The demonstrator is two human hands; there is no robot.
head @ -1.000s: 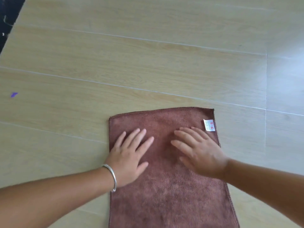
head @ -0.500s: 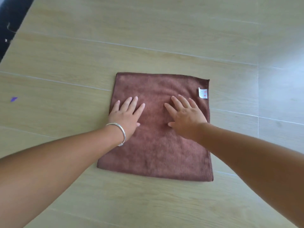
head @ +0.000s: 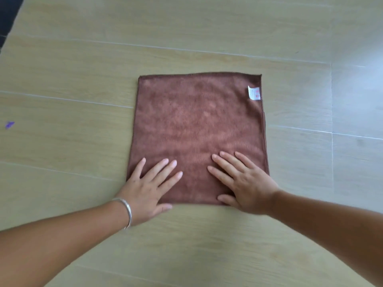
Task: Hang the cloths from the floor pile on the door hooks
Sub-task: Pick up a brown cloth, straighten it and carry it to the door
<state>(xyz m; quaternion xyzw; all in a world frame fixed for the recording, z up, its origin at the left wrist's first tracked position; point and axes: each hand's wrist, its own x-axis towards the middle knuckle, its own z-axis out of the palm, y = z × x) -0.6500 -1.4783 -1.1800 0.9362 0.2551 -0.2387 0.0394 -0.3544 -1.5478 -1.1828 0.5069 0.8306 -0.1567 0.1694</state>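
A brown cloth (head: 196,121) lies flat and square on the wooden floor, folded in layers, with a small white label (head: 253,93) near its far right corner. My left hand (head: 149,187), with a silver bangle on the wrist, rests palm down on the cloth's near left corner, fingers spread. Palm down on the near right part lies my right hand (head: 242,181), its thumb at the cloth's near edge. Neither hand grips the fabric. No door hooks and no pile are in view.
Light wood-look floor (head: 83,59) with pale seams fills the view. A tiny purple scrap (head: 9,124) lies at the far left. A dark strip (head: 8,15) shows at the top left corner.
Both hands have slid back along the cloth from its middle to its near edge. The whole cloth is now in view, flat and smooth.
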